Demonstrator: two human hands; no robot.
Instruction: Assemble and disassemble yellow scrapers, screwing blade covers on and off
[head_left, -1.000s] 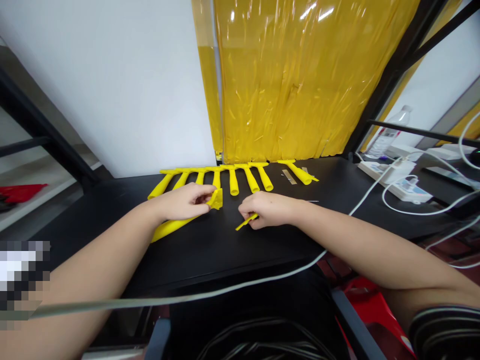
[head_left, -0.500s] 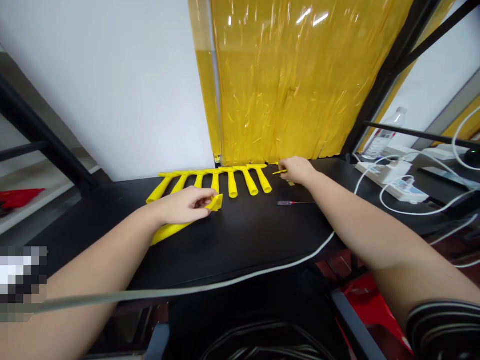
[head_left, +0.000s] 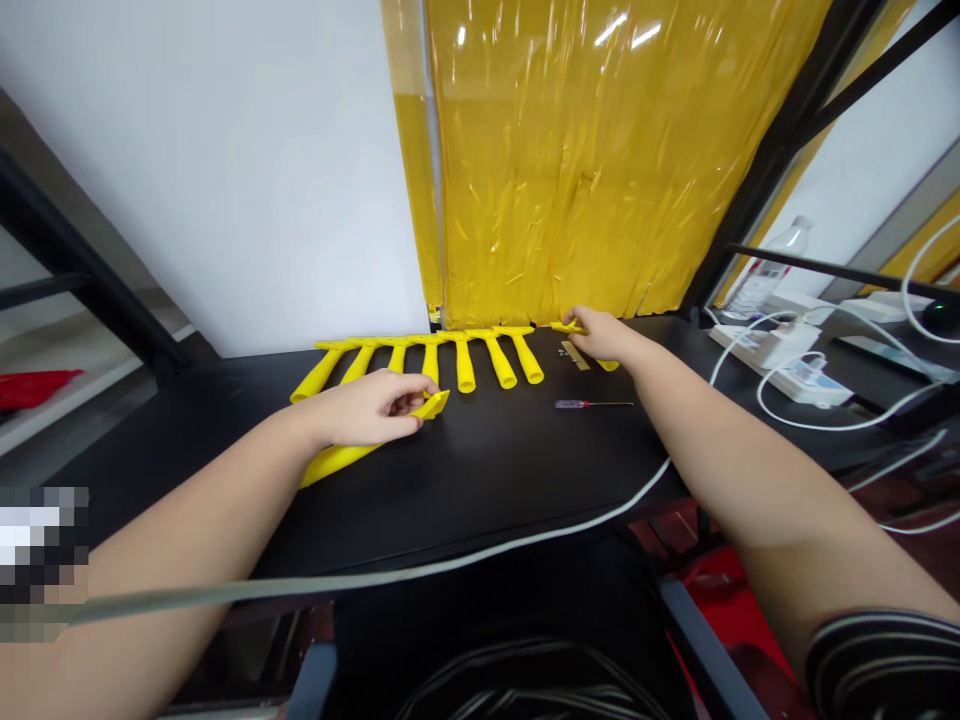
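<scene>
My left hand [head_left: 379, 408] is closed around a yellow T-shaped plastic tool [head_left: 337, 462] with a round handle. Its flat head [head_left: 433, 405] sticks out past my fingertips, and the handle runs back beneath my hand. At the back right, my right hand [head_left: 598, 335] has its fingers bent around a flat yellow plastic piece [head_left: 568, 327]. A yellow handle end [head_left: 609, 365] shows below that hand, which hides the part between. Several similar yellow tools [head_left: 465, 365] lie in a row between the hands, handles toward me.
A screwdriver [head_left: 577, 404] with a clear handle lies near my right forearm. Behind it are a small brass-coloured strip [head_left: 576, 355] and tiny bits. A white cable [head_left: 525, 546] crosses the front edge of the black table [head_left: 480, 480]. Power strips [head_left: 795, 370] and a bottle [head_left: 769, 270] stand right.
My right hand has shifted slightly, uncovering the brass-coloured strip, the tiny bits and a yellow handle end. My left hand keeps its hold, with the tool's head turned a little.
</scene>
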